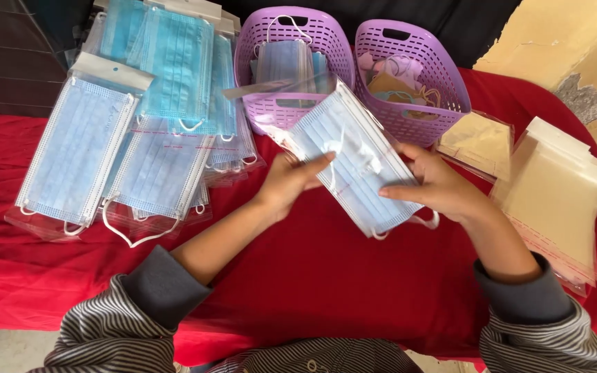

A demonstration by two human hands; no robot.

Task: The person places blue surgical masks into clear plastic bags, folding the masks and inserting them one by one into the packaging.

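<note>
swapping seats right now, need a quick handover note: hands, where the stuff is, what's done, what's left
Left hand and right hand both hold one blue face mask partly inside a clear sleeve, above the red cloth.
Done: bagged masks piled at the left.
Left: loose masks in the left purple basket; the right purple basket holds mixed pieces; empty sleeves stacked at the right.

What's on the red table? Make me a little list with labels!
Left hand: holds the near edge of a blue face mask in a clear bag
Right hand: grips the same bag's other side
Table cover: red cloth
Left side: pile of bagged blue masks
Back: two purple baskets
Right side: stack of empty clear bags
</note>
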